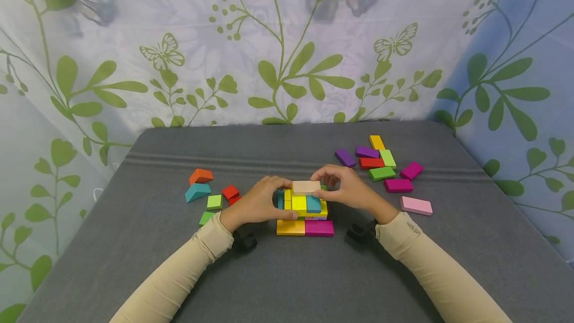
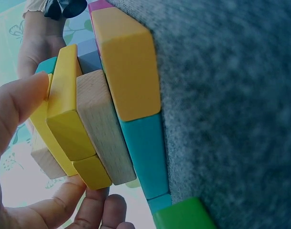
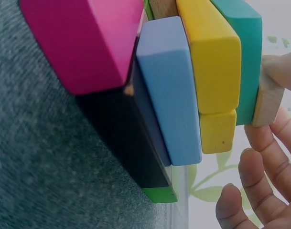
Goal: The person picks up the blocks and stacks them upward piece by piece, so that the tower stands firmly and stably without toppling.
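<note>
A layered stack of coloured wooden blocks (image 1: 298, 204) stands in the middle of the table. My right hand (image 1: 344, 186) pinches a plain wooden block (image 1: 306, 188) lying across the top, thumb in front and fingers behind. At the stack's left side, my left hand (image 1: 257, 202) grips it, with the thumb on the front yellow edge and fingers reaching behind. A teal block (image 1: 313, 204) sits below the plain one. The bottom layer shows a yellow-orange block (image 2: 128, 67) and a magenta block (image 3: 88, 43). Above a black block (image 3: 119, 138) is a light blue one (image 3: 169, 95).
Loose blocks lie left of the stack, including an orange block (image 1: 201, 176), a teal triangle (image 1: 198, 192) and a light green cube (image 1: 214, 202). Several more spread at the back right, with a pink block (image 1: 416, 205) nearest. A patterned curtain (image 1: 287, 39) hangs behind the grey table (image 1: 291, 283).
</note>
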{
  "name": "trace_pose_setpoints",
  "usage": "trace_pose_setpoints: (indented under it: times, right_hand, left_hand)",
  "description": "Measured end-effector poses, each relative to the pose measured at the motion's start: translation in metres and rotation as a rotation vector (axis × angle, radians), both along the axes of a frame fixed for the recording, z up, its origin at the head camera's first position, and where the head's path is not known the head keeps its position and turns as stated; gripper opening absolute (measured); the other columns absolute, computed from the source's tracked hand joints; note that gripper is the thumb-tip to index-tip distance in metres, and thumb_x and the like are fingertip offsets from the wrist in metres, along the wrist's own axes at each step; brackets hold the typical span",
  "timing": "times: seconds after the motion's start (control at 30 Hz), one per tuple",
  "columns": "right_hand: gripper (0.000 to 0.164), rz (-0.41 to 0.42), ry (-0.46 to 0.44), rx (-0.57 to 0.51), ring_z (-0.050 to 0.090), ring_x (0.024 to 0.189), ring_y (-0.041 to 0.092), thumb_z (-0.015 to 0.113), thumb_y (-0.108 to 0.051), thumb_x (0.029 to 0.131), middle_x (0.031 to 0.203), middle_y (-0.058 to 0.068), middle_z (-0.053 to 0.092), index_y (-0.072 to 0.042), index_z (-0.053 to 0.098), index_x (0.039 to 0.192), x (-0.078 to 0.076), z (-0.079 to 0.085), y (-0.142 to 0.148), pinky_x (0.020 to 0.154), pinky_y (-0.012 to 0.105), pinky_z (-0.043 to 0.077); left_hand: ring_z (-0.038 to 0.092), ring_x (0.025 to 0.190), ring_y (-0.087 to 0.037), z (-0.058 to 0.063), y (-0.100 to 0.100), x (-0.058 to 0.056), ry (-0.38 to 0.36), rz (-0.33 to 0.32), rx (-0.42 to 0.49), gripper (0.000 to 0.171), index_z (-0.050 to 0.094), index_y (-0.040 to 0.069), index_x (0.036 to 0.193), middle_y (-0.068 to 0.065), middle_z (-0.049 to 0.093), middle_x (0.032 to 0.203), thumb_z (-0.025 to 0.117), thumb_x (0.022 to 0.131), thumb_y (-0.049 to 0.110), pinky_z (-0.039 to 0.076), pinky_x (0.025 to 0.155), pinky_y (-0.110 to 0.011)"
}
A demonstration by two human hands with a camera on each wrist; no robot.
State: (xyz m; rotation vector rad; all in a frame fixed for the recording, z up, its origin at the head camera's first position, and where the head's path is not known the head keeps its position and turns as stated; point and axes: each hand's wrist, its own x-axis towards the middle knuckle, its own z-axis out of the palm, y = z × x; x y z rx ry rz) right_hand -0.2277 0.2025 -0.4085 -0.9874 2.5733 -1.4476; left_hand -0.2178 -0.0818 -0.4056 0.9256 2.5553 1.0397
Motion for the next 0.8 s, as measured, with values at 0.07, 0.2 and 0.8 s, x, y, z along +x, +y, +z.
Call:
trace_pose_setpoints:
  times: [0.07,0.2,0.8]
  right_hand:
    - [0.022,-0.002,-0.003,-0.002,0.061,0.089,0.027,0.081,0.000,0.094,0.112,0.011,0.074,-0.001,0.074,0.115,0.000,0.000,0.000,0.078,0.039,0.055]
    - [0.024,0.008,-0.007,-0.007,0.061,0.090,0.027,0.080,-0.001,0.094,0.115,0.011,0.073,-0.001,0.074,0.117,0.001,-0.001,0.000,0.078,0.036,0.054]
    - [0.021,-0.146,0.068,0.041,0.065,0.093,0.008,0.074,0.005,0.098,0.110,-0.012,0.073,0.004,0.073,0.119,0.030,0.018,0.106,0.081,0.021,0.055]
  left_hand:
    - [0.053,0.132,-0.037,0.000,0.000,0.000,0.003,-0.003,0.000,0.076,0.059,-0.003,0.148,-0.018,0.062,0.146,0.088,0.090,0.037,0.045,0.113,-0.057]
    - [0.053,0.132,-0.037,0.000,0.000,0.000,0.008,-0.005,-0.001,0.076,0.059,-0.003,0.148,-0.018,0.062,0.146,0.088,0.090,0.037,0.045,0.113,-0.057]
    - [0.058,0.130,-0.035,0.000,0.001,0.001,0.059,0.007,0.123,0.060,0.059,-0.001,0.151,-0.014,0.067,0.141,0.077,0.102,0.029,0.045,0.112,-0.059]
